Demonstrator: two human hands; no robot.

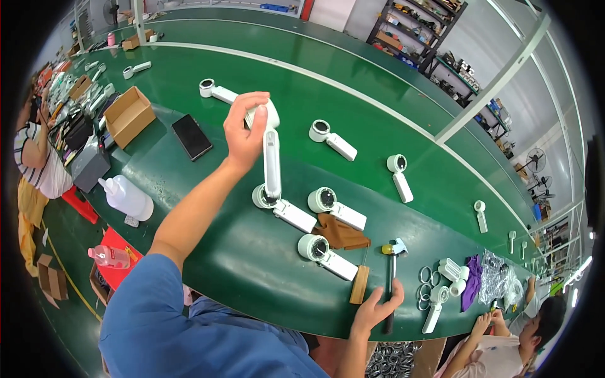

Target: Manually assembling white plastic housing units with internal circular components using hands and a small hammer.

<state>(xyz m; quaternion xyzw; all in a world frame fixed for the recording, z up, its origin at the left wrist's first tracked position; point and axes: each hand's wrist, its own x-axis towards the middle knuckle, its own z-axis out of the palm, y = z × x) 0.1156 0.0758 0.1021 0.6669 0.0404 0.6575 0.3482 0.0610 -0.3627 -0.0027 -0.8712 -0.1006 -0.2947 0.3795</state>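
Left hand (pixel 244 129): grip clamped round the head of a white handheld fan (pixel 272 160), its handle slanting back toward the person, end over another white fan (pixel 295 216); contact unclear from here. Right hand (pixel 376 309) at the black handle of a hammer (pixel 394 271) on the green surface (pixel 239 246); can't tell if that grip is closed. My judgement: hold the head firmly without squeezing, wrist steady, handle clear of its neighbour.
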